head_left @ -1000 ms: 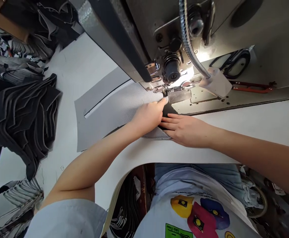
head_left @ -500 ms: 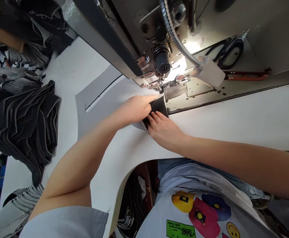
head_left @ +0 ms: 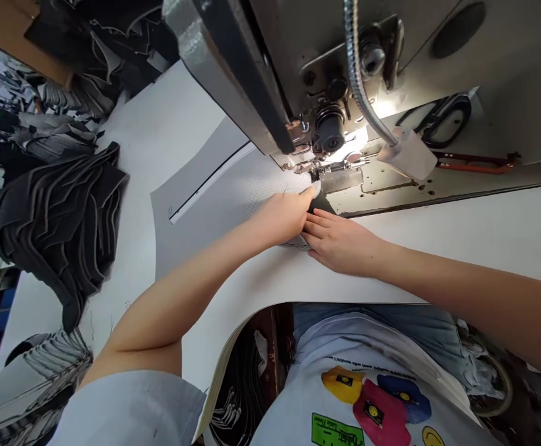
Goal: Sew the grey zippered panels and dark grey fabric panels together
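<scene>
My left hand is closed, thumb and finger pinching the pale edge of the fabric piece right beside the needle area of the sewing machine. This grey fabric carries a black-and-white strip and spreads out to the left under my forearm. A black part of the work shows between my hands and the machine bed. My right hand lies with its fingers stretched out on that black part, fingertips touching my left hand. Its thumb is hidden.
A stack of dark fabric pieces lies at the left of the white table. Black-handled scissors and a red-brown tool rest on the machine bed. A lamp with a flexible neck hangs over it.
The view has shifted, so machine and table sit further right. My left hand now pinches the pale edge, turned up by the needle, and less of the black part shows. My right fingers have straightened.
</scene>
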